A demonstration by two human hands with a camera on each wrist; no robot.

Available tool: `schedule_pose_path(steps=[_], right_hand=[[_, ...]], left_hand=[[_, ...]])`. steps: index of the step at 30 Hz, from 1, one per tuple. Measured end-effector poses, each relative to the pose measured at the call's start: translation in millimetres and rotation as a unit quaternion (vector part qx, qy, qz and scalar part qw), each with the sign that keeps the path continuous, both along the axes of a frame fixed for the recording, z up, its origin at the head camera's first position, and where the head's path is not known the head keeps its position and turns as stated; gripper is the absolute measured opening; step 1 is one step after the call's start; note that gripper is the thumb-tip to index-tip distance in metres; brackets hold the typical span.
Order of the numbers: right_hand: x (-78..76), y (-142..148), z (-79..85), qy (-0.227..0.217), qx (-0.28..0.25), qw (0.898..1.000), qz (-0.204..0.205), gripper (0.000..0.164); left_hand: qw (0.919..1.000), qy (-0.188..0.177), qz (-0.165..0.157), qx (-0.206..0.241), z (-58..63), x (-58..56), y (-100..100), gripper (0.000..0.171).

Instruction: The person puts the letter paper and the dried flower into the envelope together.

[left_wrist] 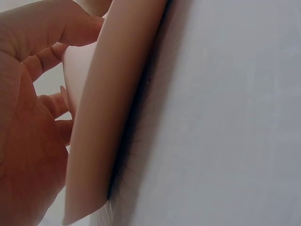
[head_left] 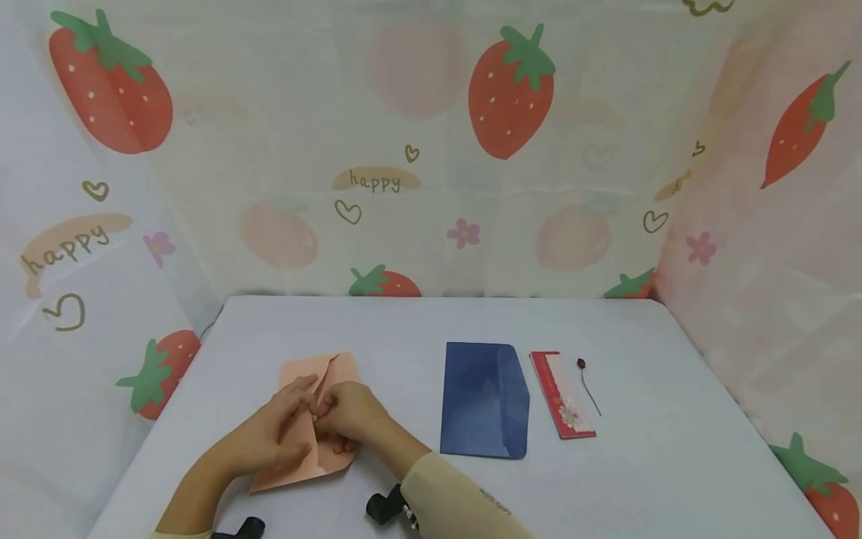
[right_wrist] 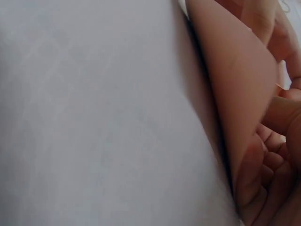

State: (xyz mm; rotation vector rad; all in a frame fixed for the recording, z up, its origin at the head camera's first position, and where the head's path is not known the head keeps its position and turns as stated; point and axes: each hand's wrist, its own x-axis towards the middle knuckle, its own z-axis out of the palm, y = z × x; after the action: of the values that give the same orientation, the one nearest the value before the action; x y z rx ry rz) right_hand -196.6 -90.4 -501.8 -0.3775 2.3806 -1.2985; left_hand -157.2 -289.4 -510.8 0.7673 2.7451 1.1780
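Note:
A peach envelope (head_left: 294,434) lies tilted on the left part of the table, its flap lifted along the middle. My left hand (head_left: 272,427) lies over its left half, fingers bent at the flap's edge and thumb lower on the paper. From the other side my right hand (head_left: 353,412) pinches the flap, its remaining fingers curled over the envelope. The hands meet at the opening, so the pinched spot is partly hidden. In the left wrist view, fingers touch the raised paper (left_wrist: 108,113); the right wrist view shows a bent-up edge (right_wrist: 235,70) beside the fingers.
A dark blue envelope (head_left: 471,397) lies right of the hands. Beyond it are a red and white card with a flower print (head_left: 564,397) and a small dried flower on a thin stem (head_left: 582,364). Strawberry-printed cloth (head_left: 417,224) walls the white table (head_left: 646,479).

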Motion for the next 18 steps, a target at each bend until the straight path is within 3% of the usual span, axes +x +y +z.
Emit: schedule_pose_path(steps=[6,14,18], right_hand=[[-1.6,11.8,0.7,-0.004,-0.005,1.0,-0.013,0.025],[-4.0,31.9,3.2,0.049,0.011,0.999,-0.018,0.02],[-3.4,41.2,6.1,0.041,-0.002,0.999,-0.024,0.019]], left_hand=[[0.9999,-0.008,0.004,-0.009,1.7,-0.2,3.0,0.046],[0.9993,-0.012,0.013,-0.033,-0.6,-2.7,7.0,0.047],[0.9984,-0.024,0.019,-0.047,0.1,-2.4,8.8,0.048]])
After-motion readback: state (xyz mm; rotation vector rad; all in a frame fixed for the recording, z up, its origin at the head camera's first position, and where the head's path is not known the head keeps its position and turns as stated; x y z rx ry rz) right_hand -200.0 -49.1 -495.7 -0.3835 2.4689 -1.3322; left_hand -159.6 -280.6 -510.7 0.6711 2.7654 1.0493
